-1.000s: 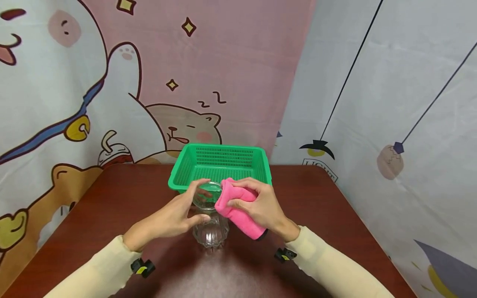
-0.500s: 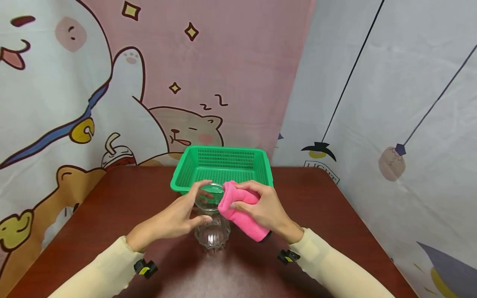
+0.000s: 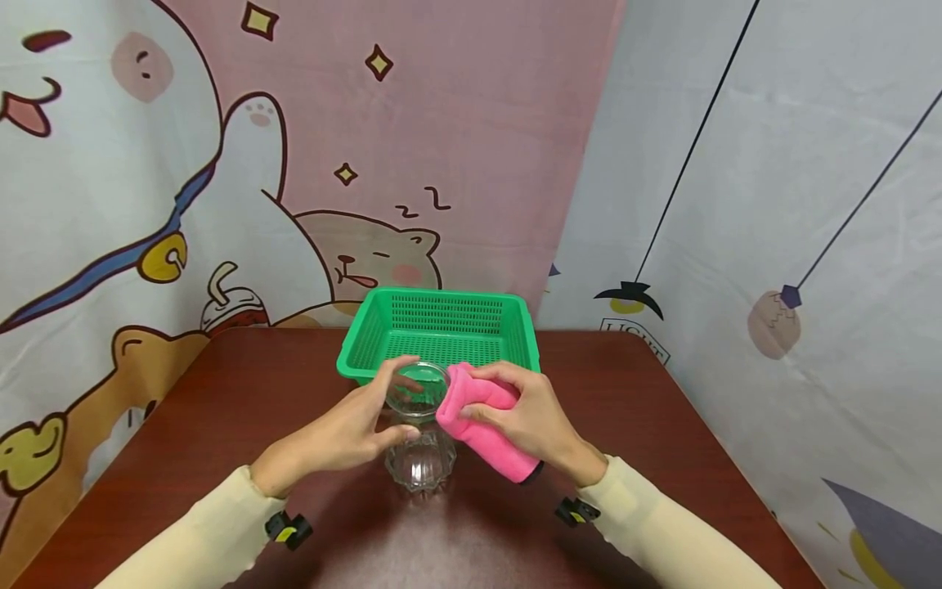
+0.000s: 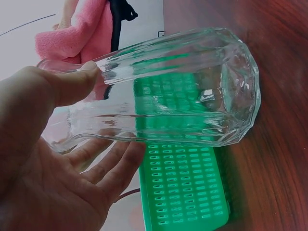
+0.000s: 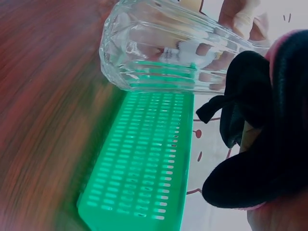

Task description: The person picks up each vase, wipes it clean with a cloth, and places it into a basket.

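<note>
A clear, ribbed glass vase [image 3: 421,465] stands upright in front of me, its round mouth facing up. My left hand [image 3: 342,427] holds it near the top, thumb on the near side and fingers around the far side. In my right hand [image 3: 536,415] I grip a folded pink cloth [image 3: 495,438], its end right beside the vase's rim. The right wrist view shows the cloth's black edging [image 5: 250,178] and a small black loop. Through the glass wall [image 4: 231,72], in the left wrist view, green plastic shows.
Behind the vase, a green slotted plastic basket [image 3: 445,309] sits on the dark reddish-brown table [image 3: 611,409]. A printed cloth backdrop [image 3: 486,147] with cartoon animals hangs behind the table and along its right side.
My right hand has drawn the pink cloth slightly right and down, uncovering more of the vase's rim. The left hand keeps its hold, and the head view has shifted a little.
</note>
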Action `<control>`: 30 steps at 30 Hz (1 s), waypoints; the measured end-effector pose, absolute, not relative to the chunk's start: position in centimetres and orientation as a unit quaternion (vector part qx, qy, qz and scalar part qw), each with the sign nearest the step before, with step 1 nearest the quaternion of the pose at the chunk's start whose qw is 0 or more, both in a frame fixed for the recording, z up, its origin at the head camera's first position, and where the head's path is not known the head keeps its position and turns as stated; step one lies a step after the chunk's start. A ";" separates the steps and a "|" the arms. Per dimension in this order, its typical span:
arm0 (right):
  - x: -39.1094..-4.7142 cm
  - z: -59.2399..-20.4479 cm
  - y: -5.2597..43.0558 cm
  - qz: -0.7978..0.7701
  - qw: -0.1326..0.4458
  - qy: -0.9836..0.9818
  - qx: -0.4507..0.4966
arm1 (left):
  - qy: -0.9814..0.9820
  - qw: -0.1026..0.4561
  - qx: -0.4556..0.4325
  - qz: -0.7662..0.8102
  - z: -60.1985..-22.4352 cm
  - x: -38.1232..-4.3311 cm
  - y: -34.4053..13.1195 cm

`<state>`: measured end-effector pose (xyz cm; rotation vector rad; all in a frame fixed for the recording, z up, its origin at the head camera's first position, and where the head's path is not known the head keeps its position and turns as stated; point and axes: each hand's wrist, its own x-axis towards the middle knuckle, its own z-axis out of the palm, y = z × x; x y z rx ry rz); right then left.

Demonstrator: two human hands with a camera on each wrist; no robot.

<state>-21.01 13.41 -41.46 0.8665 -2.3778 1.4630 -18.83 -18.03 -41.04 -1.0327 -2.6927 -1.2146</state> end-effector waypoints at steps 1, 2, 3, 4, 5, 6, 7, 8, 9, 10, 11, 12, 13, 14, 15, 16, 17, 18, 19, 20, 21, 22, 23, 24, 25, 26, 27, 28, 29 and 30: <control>-21.0 -41.5 13.5 0.496 0.110 -0.809 0.295 | -0.861 0.007 -0.330 -0.388 -41.1 -18.8 -18.0; -21.0 -41.5 13.6 0.495 0.110 -0.809 0.296 | -0.861 0.008 -0.331 -0.387 -41.1 -18.9 -18.0; -21.0 -41.5 13.7 0.493 0.111 -0.810 0.297 | -0.861 0.010 -0.331 -0.386 -41.1 -18.9 -18.0; -21.0 -41.6 13.8 0.491 0.112 -0.811 0.297 | -0.862 0.011 -0.331 -0.384 -41.1 -18.9 -18.0; -21.1 -41.6 13.9 0.490 0.113 -0.812 0.298 | -0.862 0.012 -0.331 -0.383 -41.1 -18.9 -18.0; -21.1 -41.7 14.0 0.488 0.114 -0.812 0.298 | -0.863 0.014 -0.332 -0.381 -41.1 -18.9 -18.0; -21.2 -41.7 14.2 0.486 0.115 -0.814 0.298 | -0.863 0.015 -0.332 -0.380 -41.1 -18.9 -18.0; -21.2 -41.8 14.3 0.485 0.115 -0.815 0.297 | -0.864 0.016 -0.332 -0.378 -41.1 -18.9 -17.9; -21.3 -41.9 14.5 0.482 0.114 -0.817 0.295 | -0.864 0.018 -0.332 -0.377 -41.1 -18.9 -17.9; -21.3 -42.0 14.6 0.479 0.114 -0.819 0.293 | -0.865 0.018 -0.332 -0.376 -41.1 -18.9 -17.9; -21.4 -42.1 14.8 0.475 0.115 -0.822 0.291 | -0.865 0.019 -0.332 -0.376 -41.2 -18.9 -17.9; -21.4 -42.2 15.0 0.471 0.115 -0.825 0.289 | -0.865 0.019 -0.333 -0.375 -41.2 -18.9 -17.9; -21.4 -42.3 15.1 0.467 0.115 -0.828 0.288 | -0.865 0.019 -0.333 -0.375 -41.2 -18.9 -18.0; -21.5 -42.4 15.4 0.464 0.115 -0.831 0.285 | -0.865 0.018 -0.332 -0.375 -41.2 -18.9 -18.0; -21.5 -42.5 15.6 0.460 0.117 -0.833 0.285 | -0.866 0.017 -0.332 -0.374 -41.2 -18.9 -18.0; -21.5 -42.6 15.8 0.455 0.118 -0.836 0.284 | -0.866 0.017 -0.332 -0.375 -41.2 -18.9 -18.0; -21.6 -42.7 16.0 0.451 0.118 -0.837 0.285 | -0.866 0.017 -0.331 -0.375 -41.2 -18.9 -18.0; -21.6 -42.8 16.2 0.448 0.119 -0.839 0.285 | -0.865 0.016 -0.331 -0.377 -41.2 -18.9 -18.0; -21.7 -42.9 16.4 0.443 0.120 -0.842 0.284 | -0.865 0.016 -0.331 -0.377 -41.2 -18.9 -18.0; -21.7 -43.1 16.6 0.438 0.121 -0.844 0.285 | -0.864 0.016 -0.331 -0.378 -41.2 -18.9 -18.0; -21.8 -43.2 16.9 0.434 0.121 -0.846 0.286 | -0.864 0.015 -0.331 -0.379 -41.2 -18.9 -18.0; -21.8 -43.3 17.1 0.430 0.119 -0.848 0.285 | -0.863 0.015 -0.332 -0.381 -41.2 -18.9 -18.0; -21.8 -43.4 17.4 0.426 0.119 -0.850 0.286 | -0.862 0.015 -0.332 -0.382 -41.2 -18.9 -18.0; -21.8 -43.4 17.6 0.422 0.119 -0.852 0.287 | -0.862 0.014 -0.332 -0.383 -41.1 -18.9 -18.0; -21.8 -43.5 17.9 0.420 0.118 -0.853 0.288 | -0.862 0.013 -0.332 -0.383 -41.1 -18.9 -18.0; -21.8 -43.5 18.2 0.417 0.118 -0.853 0.290 | -0.862 0.011 -0.331 -0.384 -41.1 -18.9 -18.0; -21.7 -43.5 18.4 0.415 0.118 -0.854 0.291 | -0.862 0.010 -0.330 -0.384 -41.1 -18.9 -18.0; -21.7 -43.5 18.7 0.413 0.119 -0.854 0.292 | -0.862 0.010 -0.330 -0.385 -41.1 -18.9 -18.0; -21.7 -43.5 19.0 0.412 0.121 -0.855 0.292 | -0.862 0.009 -0.330 -0.384 -41.1 -18.9 -18.0; -21.7 -43.5 19.3 0.410 0.123 -0.856 0.291 | -0.863 0.008 -0.329 -0.384 -41.1 -18.9 -18.0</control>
